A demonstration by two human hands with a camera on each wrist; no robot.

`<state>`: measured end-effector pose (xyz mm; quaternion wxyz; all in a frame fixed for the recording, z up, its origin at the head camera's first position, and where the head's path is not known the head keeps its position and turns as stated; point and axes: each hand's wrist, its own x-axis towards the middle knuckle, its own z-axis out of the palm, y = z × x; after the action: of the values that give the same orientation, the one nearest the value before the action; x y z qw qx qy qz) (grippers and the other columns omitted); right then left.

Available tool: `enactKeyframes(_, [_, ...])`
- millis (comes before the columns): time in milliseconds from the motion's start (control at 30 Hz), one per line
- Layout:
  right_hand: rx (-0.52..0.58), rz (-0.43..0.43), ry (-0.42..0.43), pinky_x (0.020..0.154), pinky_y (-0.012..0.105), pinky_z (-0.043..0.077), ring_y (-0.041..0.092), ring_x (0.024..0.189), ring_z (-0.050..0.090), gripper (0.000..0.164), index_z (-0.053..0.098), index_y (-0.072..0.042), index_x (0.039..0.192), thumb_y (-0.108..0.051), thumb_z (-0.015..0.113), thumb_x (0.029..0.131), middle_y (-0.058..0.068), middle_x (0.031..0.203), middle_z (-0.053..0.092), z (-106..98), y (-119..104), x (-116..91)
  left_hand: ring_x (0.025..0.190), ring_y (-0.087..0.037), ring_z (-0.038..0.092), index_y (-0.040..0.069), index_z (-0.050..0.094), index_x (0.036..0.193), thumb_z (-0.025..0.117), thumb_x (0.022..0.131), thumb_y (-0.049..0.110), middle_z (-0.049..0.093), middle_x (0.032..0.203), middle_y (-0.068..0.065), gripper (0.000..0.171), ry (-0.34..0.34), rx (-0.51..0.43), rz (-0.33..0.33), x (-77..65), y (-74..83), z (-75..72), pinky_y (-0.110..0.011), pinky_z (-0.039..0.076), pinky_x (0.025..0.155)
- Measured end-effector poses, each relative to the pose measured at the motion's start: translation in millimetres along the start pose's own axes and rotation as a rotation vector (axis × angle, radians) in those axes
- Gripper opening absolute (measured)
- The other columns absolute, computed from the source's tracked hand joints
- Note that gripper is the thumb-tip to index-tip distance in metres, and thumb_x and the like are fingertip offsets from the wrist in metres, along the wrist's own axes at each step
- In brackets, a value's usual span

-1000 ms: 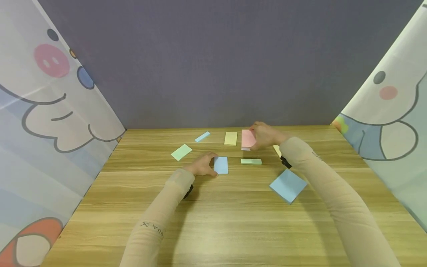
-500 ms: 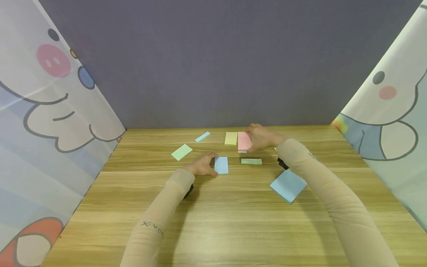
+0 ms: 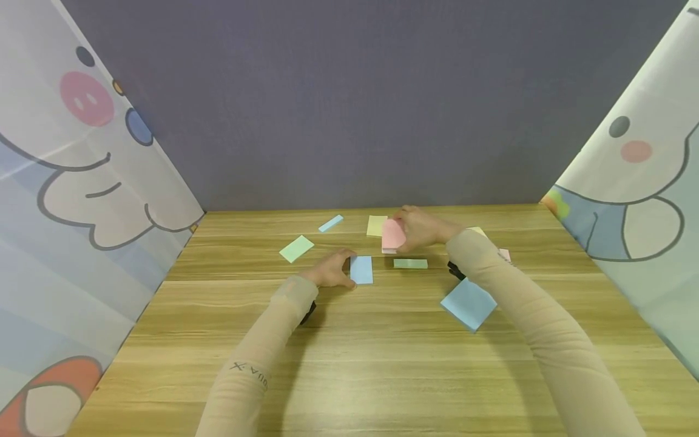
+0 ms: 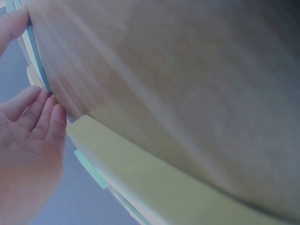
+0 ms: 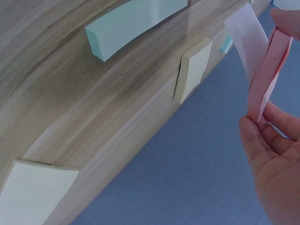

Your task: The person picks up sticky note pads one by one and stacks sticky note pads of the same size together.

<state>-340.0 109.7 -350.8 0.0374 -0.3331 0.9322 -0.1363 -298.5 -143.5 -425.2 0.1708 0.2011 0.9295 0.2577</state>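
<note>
My left hand [image 3: 331,269] holds a small light-blue sticky note pad [image 3: 361,270] lying on the wooden table, thumb at its near edge and fingers at its far edge. In the left wrist view the blue pad [image 4: 38,61] shows edge-on between thumb and fingertips. A pink sticky note pad [image 3: 391,235] is gripped by my right hand [image 3: 422,227], raised over the table and overlapping a yellow pad [image 3: 376,225] in the head view. From the right wrist, a pale sheet [image 5: 247,44] hangs at an angle from the underside of the pink pad [image 5: 267,75].
A thin green pad [image 3: 411,264] lies in front of the right hand, with a large blue square pad [image 3: 467,305] nearer. Farther left are a light-green pad [image 3: 297,249] and a narrow blue strip [image 3: 330,223]. Pale pads [image 3: 504,254] show beyond the right sleeve. A grey panel [image 3: 349,109] stands behind.
My right hand has carried the pink pad leftward and slightly nearer, from beside the yellow pad to partly over it in view. The left hand has stayed on the blue pad.
</note>
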Motion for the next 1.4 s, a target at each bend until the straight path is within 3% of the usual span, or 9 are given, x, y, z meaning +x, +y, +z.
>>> enactKeyframes(567, [0.002, -0.03, -0.021, 0.074, 0.032, 0.048, 0.024, 0.091, 0.052, 0.074, 0.053, 0.004, 0.12, -0.036, 0.076, 0.062, 0.014, 0.114, 0.055, 16, -10, 6, 0.129, -0.028, 0.037, 0.007, 0.036, 0.139, 0.077, 0.071, 0.023, 0.036, 0.143, -0.011, 0.082, 0.013, 0.044, -0.007, 1.5, 2.3, 0.0, -0.04, 0.033, 0.105])
enactKeyframes(700, [0.004, -0.039, -0.029, 0.081, 0.036, 0.047, 0.03, 0.104, 0.051, 0.072, 0.054, 0.003, 0.118, -0.036, 0.077, 0.062, 0.013, 0.114, 0.056, 22, -15, 8, 0.127, -0.027, 0.04, 0.005, 0.037, 0.138, 0.078, 0.071, 0.022, 0.038, 0.142, -0.011, 0.081, 0.024, 0.052, -0.005, 1.1, 2.7, -0.7, -0.039, 0.035, 0.104])
enactKeyframes(900, [0.032, -0.023, -0.053, 0.08, 0.033, 0.047, 0.023, 0.098, 0.05, 0.07, 0.054, 0.0, 0.118, -0.034, 0.077, 0.062, 0.01, 0.111, 0.054, 30, -20, 10, 0.127, -0.027, 0.04, 0.005, 0.037, 0.138, 0.078, 0.07, 0.024, 0.038, 0.142, -0.011, 0.082, 0.018, 0.047, 0.002, 2.0, 1.9, -0.4, -0.039, 0.035, 0.104])
enactKeyframes(1033, [0.04, 0.0, -0.078, 0.096, 0.04, 0.042, 0.033, 0.121, 0.042, 0.069, 0.054, -0.001, 0.119, -0.034, 0.077, 0.063, 0.011, 0.12, 0.054, 31, -23, 12, 0.126, -0.027, 0.04, 0.003, 0.037, 0.138, 0.079, 0.069, 0.023, 0.039, 0.141, -0.012, 0.082, 0.023, 0.025, 0.01, 3.0, 0.5, 0.1, -0.039, 0.035, 0.104])
enactKeyframes(1100, [0.039, 0.001, -0.083, 0.098, 0.042, 0.04, 0.036, 0.125, 0.039, 0.068, 0.055, -0.002, 0.118, -0.034, 0.077, 0.063, 0.012, 0.12, 0.054, 31, -24, 13, 0.126, -0.027, 0.04, 0.002, 0.037, 0.137, 0.079, 0.069, 0.021, 0.039, 0.141, -0.012, 0.082, 0.025, 0.007, 0.015, 3.5, 0.0, 0.1, -0.039, 0.035, 0.104])
enactKeyframes(1267, [0.021, -0.024, -0.071, 0.084, 0.035, 0.046, 0.025, 0.103, 0.05, 0.068, 0.056, -0.002, 0.116, -0.035, 0.077, 0.061, 0.01, 0.113, 0.056, 33, -27, 15, 0.127, -0.028, 0.039, 0.0, 0.037, 0.137, 0.079, 0.068, 0.02, 0.039, 0.14, -0.014, 0.083, 0.025, -0.007, 0.031, 4.6, -1.3, -0.3, -0.039, 0.033, 0.106])
enactKeyframes(1400, [0.02, -0.027, -0.078, 0.079, 0.031, 0.046, 0.02, 0.094, 0.049, 0.071, 0.055, 0.0, 0.118, -0.035, 0.078, 0.061, 0.009, 0.108, 0.055, 37, -29, 17, 0.126, -0.028, 0.04, -0.002, 0.038, 0.135, 0.08, 0.067, 0.018, 0.041, 0.139, -0.015, 0.083, 0.028, -0.006, 0.043, 5.3, -2.8, 0.0, -0.038, 0.034, 0.105])
